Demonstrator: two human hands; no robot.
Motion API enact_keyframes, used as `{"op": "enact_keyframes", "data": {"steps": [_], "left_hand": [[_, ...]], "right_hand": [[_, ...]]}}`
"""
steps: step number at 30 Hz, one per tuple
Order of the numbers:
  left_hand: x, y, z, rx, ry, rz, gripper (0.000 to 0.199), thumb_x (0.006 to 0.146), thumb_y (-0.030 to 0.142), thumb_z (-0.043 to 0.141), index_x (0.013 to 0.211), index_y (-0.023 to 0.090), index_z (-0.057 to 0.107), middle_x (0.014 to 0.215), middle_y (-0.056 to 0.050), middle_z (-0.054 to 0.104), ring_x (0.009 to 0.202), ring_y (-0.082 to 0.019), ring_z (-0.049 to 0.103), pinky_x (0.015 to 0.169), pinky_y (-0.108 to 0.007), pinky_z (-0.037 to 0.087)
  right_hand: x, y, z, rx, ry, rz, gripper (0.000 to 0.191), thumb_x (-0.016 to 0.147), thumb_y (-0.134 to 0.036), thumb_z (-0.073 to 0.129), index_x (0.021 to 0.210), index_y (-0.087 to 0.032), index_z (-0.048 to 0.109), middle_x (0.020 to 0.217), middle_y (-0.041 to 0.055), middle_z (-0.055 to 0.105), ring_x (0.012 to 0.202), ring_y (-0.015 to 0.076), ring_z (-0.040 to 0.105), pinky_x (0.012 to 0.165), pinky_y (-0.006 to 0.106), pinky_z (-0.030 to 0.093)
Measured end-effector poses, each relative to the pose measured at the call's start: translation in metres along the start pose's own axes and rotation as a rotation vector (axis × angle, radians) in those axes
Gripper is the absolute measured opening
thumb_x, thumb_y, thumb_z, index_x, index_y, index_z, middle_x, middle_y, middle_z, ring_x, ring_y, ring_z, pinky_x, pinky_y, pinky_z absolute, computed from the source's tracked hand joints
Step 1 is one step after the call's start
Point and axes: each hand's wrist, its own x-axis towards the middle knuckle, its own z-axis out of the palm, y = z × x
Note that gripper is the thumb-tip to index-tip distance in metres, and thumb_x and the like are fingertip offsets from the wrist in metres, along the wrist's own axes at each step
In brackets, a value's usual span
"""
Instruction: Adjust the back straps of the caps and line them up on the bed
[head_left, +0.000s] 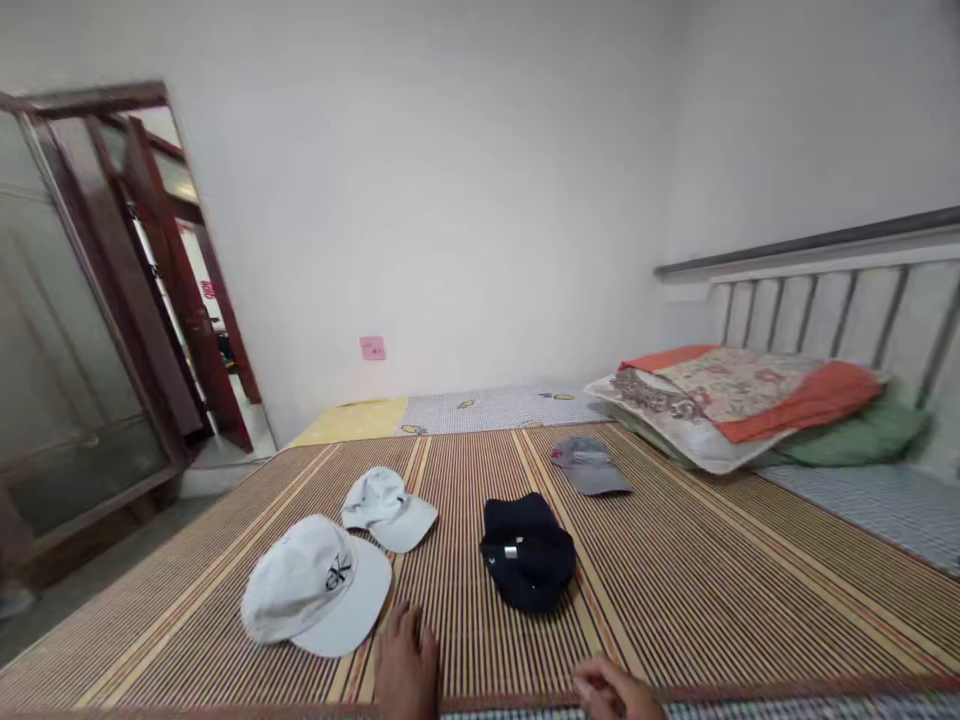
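My left hand [406,660] rests on the striped mat, just right of the brim of a large white cap [304,585] with a dark logo; its fingers are apart and hold nothing. Behind that cap sits a smaller white cap [386,508]. Near the front edge, my right hand [616,690] is loosely bent, slightly apart-fingered, with nothing visible in it. A black cap [529,553] lies beyond and between my hands, a small light buckle showing. Farther back to the right is a grey cap [590,466].
The striped mat [457,620] covers the bed. Folded orange and floral bedding [757,390] lies on a pillow at the right, beside a slatted headboard [817,315]. A white wall [480,200] stands behind, with a pink socket plate [372,348]. An open door [176,280] is at the left.
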Motion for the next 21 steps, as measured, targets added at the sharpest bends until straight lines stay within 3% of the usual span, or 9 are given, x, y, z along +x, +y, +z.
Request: {"op": "enact_keyframes", "data": {"steps": [3,7,9,12,15,17,19,21], "left_hand": [[0.015,0.035,0.017,-0.116,-0.014,-0.054,0.045,0.071,0.052,0.052,0.097,0.018,0.067,0.116,-0.024,0.073,0.121,-0.047,0.063,0.108,-0.063,0.044],[0.042,0.096,0.053,-0.226,-0.156,0.110,0.045,0.087,0.050,0.047,0.109,0.018,0.069,0.118,-0.017,0.075,0.116,-0.032,0.069,0.105,-0.045,0.050],[0.054,0.124,0.068,-0.263,-0.273,0.191,0.039,0.089,0.047,0.052,0.107,0.018,0.071,0.113,-0.014,0.077,0.111,-0.029,0.070,0.100,-0.041,0.052],[0.064,0.147,0.073,-0.257,-0.426,0.254,0.029,0.083,0.040,0.065,0.100,0.019,0.076,0.108,-0.011,0.079,0.107,-0.029,0.070,0.099,-0.041,0.050],[0.064,0.150,0.064,-0.151,-0.532,0.250,0.030,0.080,0.037,0.069,0.104,0.021,0.077,0.112,-0.011,0.078,0.109,-0.031,0.069,0.098,-0.044,0.048],[0.063,0.149,0.058,-0.052,-0.567,0.246,0.029,0.080,0.032,0.068,0.107,0.022,0.076,0.117,-0.011,0.076,0.115,-0.032,0.066,0.103,-0.044,0.045],[0.061,0.148,0.058,0.035,-0.592,0.248,0.029,0.079,0.026,0.066,0.107,0.023,0.076,0.119,-0.011,0.076,0.120,-0.033,0.064,0.106,-0.045,0.042],[0.059,0.147,0.063,0.109,-0.607,0.253,0.029,0.078,0.021,0.064,0.105,0.023,0.076,0.118,-0.011,0.076,0.119,-0.033,0.064,0.108,-0.048,0.040]], "right_hand": [[0.026,-0.018,-0.003,0.152,0.146,0.036,0.051,0.077,-0.070,0.070,0.086,-0.020,0.078,0.075,0.0064,0.076,0.071,0.0254,0.075,0.064,0.031,0.058],[0.080,-0.055,-0.024,0.371,0.412,-0.039,0.046,0.076,-0.065,0.073,0.083,-0.019,0.072,0.078,0.0071,0.075,0.073,0.0239,0.072,0.071,0.034,0.060],[0.110,-0.073,-0.037,0.384,0.461,-0.092,0.046,0.080,-0.067,0.065,0.089,-0.022,0.069,0.086,0.0059,0.075,0.083,0.0231,0.072,0.079,0.035,0.059],[0.140,-0.094,-0.048,0.319,0.350,-0.125,0.042,0.079,-0.060,0.071,0.093,-0.020,0.073,0.092,0.0088,0.078,0.093,0.0271,0.073,0.085,0.038,0.057],[0.148,-0.111,-0.047,0.167,0.072,-0.163,0.031,0.077,-0.047,0.078,0.086,-0.018,0.079,0.084,0.0092,0.079,0.090,0.0299,0.074,0.086,0.040,0.054],[0.147,-0.119,-0.042,-0.128,-0.194,-0.242,0.023,0.086,-0.039,0.070,0.093,-0.019,0.080,0.094,0.0086,0.080,0.094,0.0285,0.072,0.088,0.040,0.051],[0.145,-0.125,-0.034,-0.382,-0.303,-0.258,0.020,0.083,-0.030,0.072,0.100,-0.021,0.079,0.106,0.0087,0.079,0.104,0.0287,0.070,0.093,0.040,0.048],[0.144,-0.128,-0.024,-0.560,-0.333,-0.215,0.027,0.076,-0.024,0.079,0.103,-0.021,0.079,0.111,0.0100,0.078,0.111,0.0313,0.066,0.096,0.041,0.046]]}}
